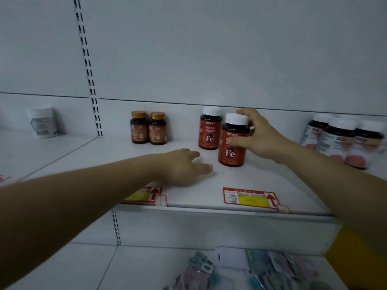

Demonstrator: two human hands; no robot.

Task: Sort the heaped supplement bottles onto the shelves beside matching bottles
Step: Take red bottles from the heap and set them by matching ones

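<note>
A red-labelled "Fe" bottle [231,153] with a white cap stands on the white shelf [188,195]. My right hand [263,139] grips it, thumb across the label and fingers curled round the cap and far side. A matching Fe bottle [209,130] stands just behind and to its left, nearly touching it. My left hand [184,166] rests on the shelf to the left of the front bottle, its fingers relaxed and holding nothing.
Two small amber bottles with orange caps [148,128] stand further left at the back. A white jar [43,122] sits on the neighbouring shelf at left. Three dark white-capped bottles [337,141] cluster at right. Price tags [249,197] line the shelf's front edge. Flat packets [272,266] lie on the shelf below.
</note>
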